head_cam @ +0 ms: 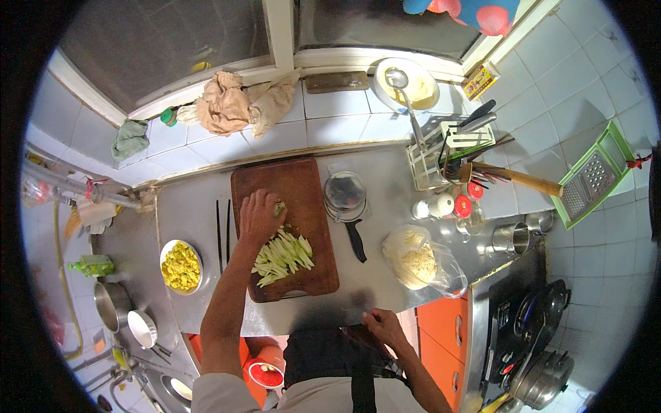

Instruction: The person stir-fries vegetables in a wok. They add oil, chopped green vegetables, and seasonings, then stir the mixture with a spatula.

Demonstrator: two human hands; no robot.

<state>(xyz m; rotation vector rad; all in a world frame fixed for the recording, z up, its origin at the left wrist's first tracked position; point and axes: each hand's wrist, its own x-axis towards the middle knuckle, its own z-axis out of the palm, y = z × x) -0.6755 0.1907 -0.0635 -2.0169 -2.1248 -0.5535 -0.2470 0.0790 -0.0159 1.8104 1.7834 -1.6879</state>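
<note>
My left hand [262, 214] is palm down over the brown cutting board [292, 180], fingers bent. A small green vegetable piece [279, 208] shows between its thumb and forefinger. Just below the hand lies a pile of pale green vegetable strips [284, 257]. My right hand [383, 326] is closed in a fist near the counter's front edge, in front of my black apron [317, 356]. From it a dark, flat, shiny object [359, 334] extends, looking like a cleaver blade; its handle is hidden in the fist.
Left of the board are black chopsticks [219, 235] and a bowl of scrambled egg [181, 268]. To the right stand a round lidded container [345, 193], a black handle [355, 240] and a bag of noodles [415, 258]. A utensil rack [428, 165] and gas stove [498, 330] lie farther right.
</note>
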